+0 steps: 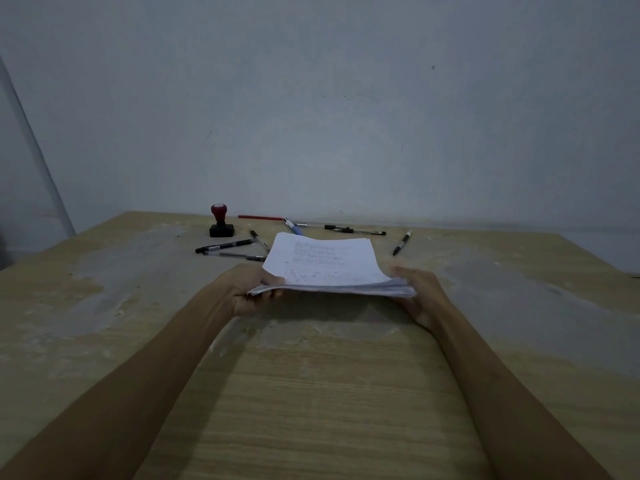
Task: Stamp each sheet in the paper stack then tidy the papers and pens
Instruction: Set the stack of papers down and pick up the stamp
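Between both hands' grip, paper stack (325, 268)

White paper stack (325, 263) with faint dark print; red-handled stamp (220, 220) on a black base; red pen (260, 217) by the far edge; pale wood-grain bench (311, 393), blotched grey.

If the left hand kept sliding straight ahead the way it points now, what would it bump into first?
Probably the black pens lying just beyond it. The left hand grips the paper stack at its left edge and points toward the wall; the red-handled stamp stands farther back. Depth is hard to judge here.
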